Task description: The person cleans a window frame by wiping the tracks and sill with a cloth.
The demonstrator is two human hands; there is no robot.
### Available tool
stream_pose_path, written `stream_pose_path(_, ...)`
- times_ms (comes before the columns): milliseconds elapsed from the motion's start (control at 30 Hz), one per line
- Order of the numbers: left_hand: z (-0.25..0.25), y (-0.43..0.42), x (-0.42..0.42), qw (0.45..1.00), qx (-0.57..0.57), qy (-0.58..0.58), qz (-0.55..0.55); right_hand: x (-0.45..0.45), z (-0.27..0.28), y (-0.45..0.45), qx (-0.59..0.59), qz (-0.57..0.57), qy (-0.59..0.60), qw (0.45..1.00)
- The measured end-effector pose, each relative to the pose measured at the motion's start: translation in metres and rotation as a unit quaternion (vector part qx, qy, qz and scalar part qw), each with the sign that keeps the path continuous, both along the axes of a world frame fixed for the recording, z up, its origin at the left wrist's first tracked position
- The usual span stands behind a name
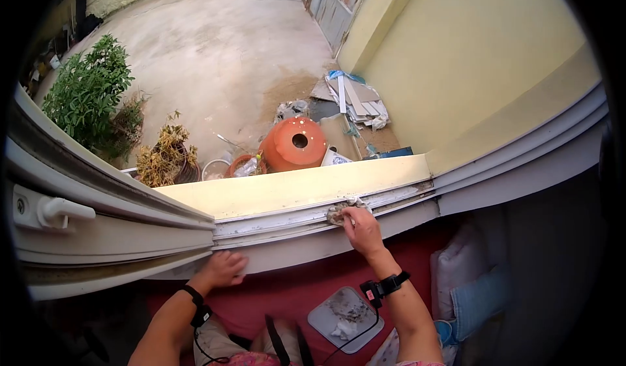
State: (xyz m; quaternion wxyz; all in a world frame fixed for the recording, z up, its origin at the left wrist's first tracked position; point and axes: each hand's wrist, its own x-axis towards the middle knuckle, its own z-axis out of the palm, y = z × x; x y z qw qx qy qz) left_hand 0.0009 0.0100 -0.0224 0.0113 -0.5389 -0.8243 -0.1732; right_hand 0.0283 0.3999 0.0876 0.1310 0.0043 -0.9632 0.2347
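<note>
Right hand on the window track, grubby wad pinched in my fingers.
So my right hand (363, 228) has its fingertips closed on a crumpled, dirty wad (337, 214) (rag or paper, honestly can't tell), which sits right on the white window track (280, 225), toward its right half. My left hand (225, 269) is at the frame's inner edge near the sliding sash (117, 232), fingers loosely bent; can't tell if they're gripping that edge. Below, on the red cover (274, 301), there's a pale tray (366, 337) with a white scrap and some grey mush in it. Outside, just past the yellow sill (293, 189), a big orange pot (280, 149) shows its drain hole.
</note>
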Motion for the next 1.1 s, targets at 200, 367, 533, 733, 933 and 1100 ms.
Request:
stream_pose_path(200,0.006,0.001,-0.003,1.000,0.009,0.006,-0.007,0.039,-0.035,0.055,-0.046,-0.280,0.095,0.954)
stream_pose_path(367,0.024,0.004,-0.008,0.999,-0.010,-0.041,-0.002,0.081,-0.090,0.136,0.022,-0.570,0.039,0.820)
stream_pose_path(533,0.026,0.035,0.001,0.997,-0.011,-0.072,0.008,0.081,-0.125,0.202,-0.168,-0.761,0.000,0.627)
stream_pose_path(733,0.027,0.066,0.005,1.000,-0.022,-0.006,0.014,0.048,-0.130,0.229,-0.298,-0.790,-0.006,0.536)
stream_pose_path(933,0.031,0.066,0.006,0.999,-0.034,0.006,0.011,0.039,-0.121,0.219,-0.300,-0.788,-0.013,0.537)
stream_pose_path(1100,0.048,0.088,0.005,0.992,-0.106,-0.074,-0.008,0.041,-0.114,0.214,-0.278,-0.789,-0.036,0.547)
